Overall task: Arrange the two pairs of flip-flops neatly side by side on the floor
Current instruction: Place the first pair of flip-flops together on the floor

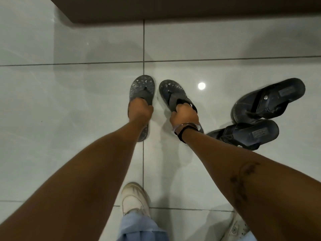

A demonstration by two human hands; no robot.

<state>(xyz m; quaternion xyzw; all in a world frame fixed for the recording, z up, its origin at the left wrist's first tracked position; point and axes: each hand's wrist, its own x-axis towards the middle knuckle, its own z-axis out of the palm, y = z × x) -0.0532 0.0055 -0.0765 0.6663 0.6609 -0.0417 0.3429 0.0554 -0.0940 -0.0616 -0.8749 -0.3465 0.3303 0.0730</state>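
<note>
So from the head cam I was looking straight down at a glossy pale grey tiled floor (69, 101), and both hands were busy with the grey pair. The left hand (139, 110) had its grip closed around the strap of the left grey patterned rubber flip-flop (143, 87), which sat toe-forward right along the tile grout line. The right hand (184, 115), with a few thin bangles (186, 126) on the wrist, was clamped on the strap of the other grey patterned flip-flop (171, 91), and that one was angled a bit, toe leaning left toward its mate, just beside it but not touching. Off to the right, the dark navy chunky-soled flip-flops were a mess: one (271, 100) lay slanted with its toe end down-left, and the second (250, 134) was below it, touching or overlapping it, couldn't tell which. A dark brown cabinet base (173, 7) ran along the top, and white sneakers (133, 199) poked in at the bottom edge.
</note>
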